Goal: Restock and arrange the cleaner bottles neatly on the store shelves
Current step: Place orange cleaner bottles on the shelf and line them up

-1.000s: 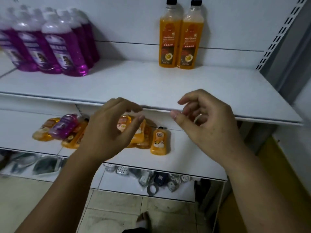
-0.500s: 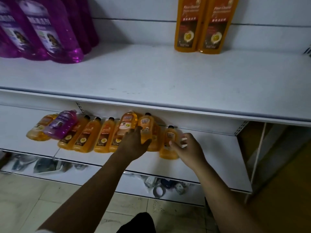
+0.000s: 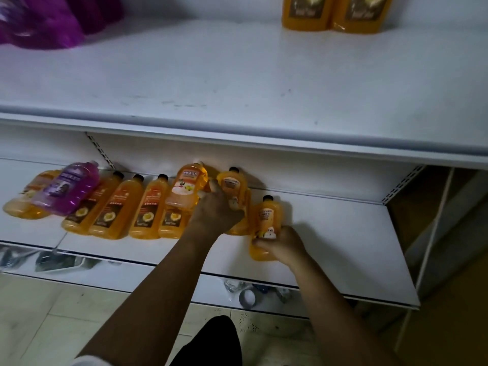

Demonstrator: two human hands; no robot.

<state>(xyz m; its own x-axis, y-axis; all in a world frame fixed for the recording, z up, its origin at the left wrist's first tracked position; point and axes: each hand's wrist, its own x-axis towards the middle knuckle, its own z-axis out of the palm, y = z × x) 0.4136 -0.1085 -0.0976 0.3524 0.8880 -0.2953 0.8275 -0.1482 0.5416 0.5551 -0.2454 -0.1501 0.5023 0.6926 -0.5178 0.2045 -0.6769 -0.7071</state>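
Several orange cleaner bottles [image 3: 111,207] lie flat in a row on the lower white shelf [image 3: 343,247], with one purple bottle [image 3: 67,191] lying across the left ones. My left hand [image 3: 216,210] grips an orange bottle with a black cap [image 3: 233,184] near the middle of the row. My right hand [image 3: 282,243] grips the bottom part of the rightmost orange bottle [image 3: 268,215]. A paler orange bottle [image 3: 186,188] lies on top of the row, just left of my left hand.
The upper white shelf [image 3: 237,80] holds two upright orange bottles [image 3: 335,14] at the back right and purple bottles [image 3: 45,25] at the back left. A bottom shelf holds small packaged items [image 3: 245,294]. Tiled floor lies below.
The camera has tilted down toward the lower shelf. Both hands have dropped from in front of the upper shelf's edge to the lower shelf and each has taken hold of an orange bottle.
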